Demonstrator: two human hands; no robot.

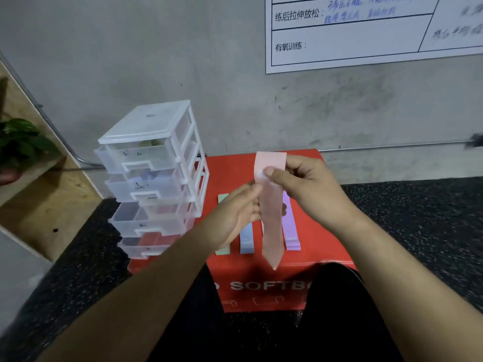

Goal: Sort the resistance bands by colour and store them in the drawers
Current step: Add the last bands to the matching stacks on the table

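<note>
Head camera looks down on a pale pink flat rubber resistance band (270, 218) held upright over a red soft box (308, 244). The right hand (305, 186) pinches the band near its top between thumb and fingers, and the left hand (235, 212) touches its left edge just below that pinch with loosely curled fingertips; whether those fingers actually close on it I cannot tell. The step in hand looks like handling the pink band before storing it. Next it probably needs folding small and carrying left of the grip to the clear plastic four-drawer tower (154, 178), into the drawer showing pink. Below the grip lie three more bands: one green (222, 198), one blue (246, 239), one lilac (290, 231). Four drawers, all pulled slightly out.
</note>
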